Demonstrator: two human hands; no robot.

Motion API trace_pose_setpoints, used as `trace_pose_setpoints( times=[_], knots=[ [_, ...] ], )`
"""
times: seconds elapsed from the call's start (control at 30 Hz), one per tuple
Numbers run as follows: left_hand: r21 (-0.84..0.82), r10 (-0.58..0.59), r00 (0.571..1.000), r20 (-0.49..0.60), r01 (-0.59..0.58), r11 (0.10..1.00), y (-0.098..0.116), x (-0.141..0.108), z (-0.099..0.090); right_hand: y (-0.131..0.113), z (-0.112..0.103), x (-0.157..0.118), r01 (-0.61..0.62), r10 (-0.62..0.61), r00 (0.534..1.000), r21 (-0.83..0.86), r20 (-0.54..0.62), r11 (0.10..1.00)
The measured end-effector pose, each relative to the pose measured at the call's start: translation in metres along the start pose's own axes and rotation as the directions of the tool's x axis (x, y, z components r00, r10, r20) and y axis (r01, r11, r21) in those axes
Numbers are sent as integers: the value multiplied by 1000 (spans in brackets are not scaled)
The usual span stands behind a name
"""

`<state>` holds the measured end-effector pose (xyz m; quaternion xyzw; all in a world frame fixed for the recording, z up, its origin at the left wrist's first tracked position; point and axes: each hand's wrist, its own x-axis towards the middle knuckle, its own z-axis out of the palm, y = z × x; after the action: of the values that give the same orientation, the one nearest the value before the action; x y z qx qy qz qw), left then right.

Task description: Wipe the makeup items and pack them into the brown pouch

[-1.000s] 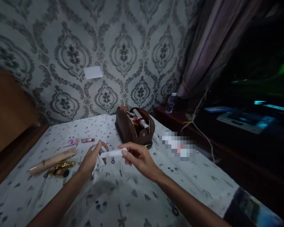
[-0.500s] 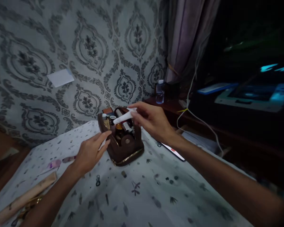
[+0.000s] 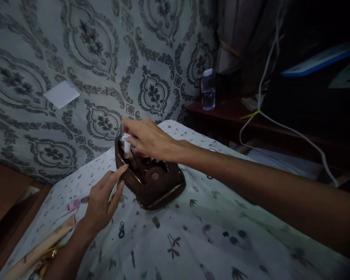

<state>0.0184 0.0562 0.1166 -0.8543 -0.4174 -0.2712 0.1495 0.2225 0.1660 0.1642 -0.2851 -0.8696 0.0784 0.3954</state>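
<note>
A brown cosmetic bag (image 3: 163, 190) with a gold zipper lies unzipped on the patterned cloth, filled with small cosmetics. Between the fingertips of my right hand (image 3: 148, 138) is a small white tube (image 3: 126, 147), held upright at the bag's left inner side. My right hand covers much of the bag's contents; a round brown piece (image 3: 155, 175) shows at the front of the opening. My left hand (image 3: 102, 198) rests against the bag's left rim, index finger stretched to the zipper edge and thumb apart below it.
Left of my forearm lie a beige pouch-like strip (image 3: 43, 247), gold-coloured items (image 3: 48, 258) and a pink-purple item (image 3: 73, 205). A water bottle (image 3: 208, 89) stands on a dark red desk (image 3: 192, 108) at back right. A white cable (image 3: 291, 134) hangs there. Patterned wall behind.
My right hand has moved left and lowered the white tube, turning it from slanted to upright inside the bag's left side. My left hand stays at the rim. The view has shifted.
</note>
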Motion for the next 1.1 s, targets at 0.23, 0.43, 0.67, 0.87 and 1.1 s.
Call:
trace_pose_setpoints(
  times=[0.23, 0.43, 0.67, 0.87, 1.1],
  knots=[
    [-8, -12, 1000, 12, 12, 1000, -2, 0, 1, -24, 17, 20, -112, 131, 967, -94, 221, 989],
    [-20, -24, 1000, 10, 24, 999, -2, -2, 0, -25, 38, 30, -295, 301, 908, -66, 291, 953],
    [-42, -42, 999, 34, 43, 998, -3, -2, -1, -25, 43, 26, -408, 401, 852, -54, 335, 911],
    [-83, -73, 996, 41, 76, 994, -1, -1, -2, -28, 40, 27, -434, 403, 796, -38, 451, 900],
    [-111, -98, 993, 57, 104, 988, -3, -3, -1, -34, 35, 30, -473, 431, 751, -47, 500, 880]
  ],
)
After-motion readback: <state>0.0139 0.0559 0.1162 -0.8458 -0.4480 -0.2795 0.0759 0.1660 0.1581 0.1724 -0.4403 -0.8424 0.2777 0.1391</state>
